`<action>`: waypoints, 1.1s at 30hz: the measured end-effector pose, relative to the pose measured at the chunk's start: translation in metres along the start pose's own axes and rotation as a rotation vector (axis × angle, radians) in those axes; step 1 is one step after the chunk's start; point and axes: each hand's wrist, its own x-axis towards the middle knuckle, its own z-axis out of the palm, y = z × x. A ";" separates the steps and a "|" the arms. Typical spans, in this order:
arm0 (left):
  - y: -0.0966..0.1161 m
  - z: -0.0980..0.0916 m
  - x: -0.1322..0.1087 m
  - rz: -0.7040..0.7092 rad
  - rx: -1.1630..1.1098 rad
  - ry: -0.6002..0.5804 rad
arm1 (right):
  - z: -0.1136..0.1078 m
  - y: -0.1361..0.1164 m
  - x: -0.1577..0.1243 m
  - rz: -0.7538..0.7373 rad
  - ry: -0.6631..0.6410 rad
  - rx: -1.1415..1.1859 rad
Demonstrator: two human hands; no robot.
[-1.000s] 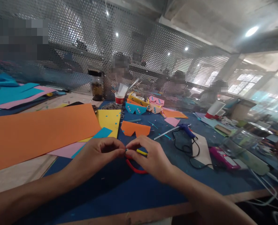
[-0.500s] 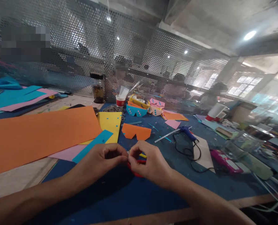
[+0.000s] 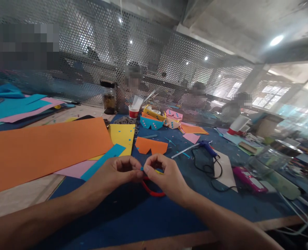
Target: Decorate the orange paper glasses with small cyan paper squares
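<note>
Small blue piece, pinched at the meeting point of the two hands, above the dark blue near part of the surface. The left hand comes in from the left, thumb and index fingers closed on one side of the piece; the right hand comes in from the right, its thumb and index fingers closed on the other side. A red loop shows below the right hand and a yellow strip shows behind its fingers; whether the right hand holds these as well, I cannot tell.

Just to the far side of the hands lies an orange glasses-shaped cutout. To the left are a blue strip, a yellow sheet dotted with blue bits, and a large orange sheet overlapping the yellow one. Farther back, a blue glasses-shaped cutout with pink squares stands among others near a red and white paper cup, with a black-lidded jar to the left of the cup. On the right, a blue glue gun lies beside a beige sheet, and a magenta device lies nearer, at the right of that sheet
</note>
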 end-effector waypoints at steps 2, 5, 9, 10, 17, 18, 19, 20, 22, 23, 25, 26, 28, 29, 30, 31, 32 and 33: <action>-0.002 -0.001 0.000 -0.005 0.006 0.009 | 0.000 0.001 0.000 -0.009 0.014 -0.006; -0.004 -0.001 0.000 0.002 0.006 0.002 | 0.000 0.001 0.000 -0.015 0.023 -0.009; -0.003 0.001 0.000 0.022 0.005 0.005 | 0.002 0.000 -0.001 -0.015 0.023 -0.003; -0.002 0.001 0.000 0.029 0.010 0.011 | 0.002 -0.001 -0.001 -0.021 0.021 -0.007; 0.003 0.000 -0.001 0.061 0.171 0.059 | -0.001 -0.001 -0.002 -0.137 0.011 -0.100; 0.003 0.000 -0.001 0.062 0.217 0.065 | -0.002 -0.001 -0.003 -0.167 0.011 -0.119; 0.003 -0.001 -0.002 0.063 0.266 0.068 | -0.003 0.000 -0.003 -0.202 0.012 -0.148; 0.003 -0.001 -0.002 0.067 0.316 0.071 | -0.003 0.000 -0.004 -0.242 0.008 -0.187; 0.002 -0.001 -0.004 0.087 0.406 0.067 | -0.005 0.002 -0.005 -0.329 -0.010 -0.287; 0.002 -0.001 -0.004 0.101 0.444 0.065 | -0.005 0.003 -0.005 -0.372 -0.018 -0.343; 0.000 -0.001 -0.006 0.129 0.506 0.061 | -0.006 0.005 -0.005 -0.459 -0.023 -0.451; -0.001 -0.001 -0.006 0.140 0.534 0.057 | -0.006 0.006 -0.005 -0.498 -0.024 -0.499; -0.003 -0.001 -0.007 0.151 0.586 0.046 | -0.007 0.007 -0.004 -0.553 -0.021 -0.573; -0.003 -0.001 -0.007 0.153 0.606 0.039 | -0.006 0.007 -0.004 -0.567 -0.020 -0.595; -0.004 -0.001 -0.007 0.156 0.624 0.030 | -0.006 0.008 -0.003 -0.572 -0.017 -0.610; -0.004 -0.001 -0.007 0.160 0.637 0.023 | -0.005 0.008 -0.003 -0.570 -0.016 -0.620; -0.004 -0.001 -0.007 0.166 0.645 0.016 | -0.004 0.008 -0.003 -0.564 -0.011 -0.622; -0.004 0.000 -0.007 0.173 0.646 0.012 | -0.003 0.008 -0.003 -0.553 -0.006 -0.615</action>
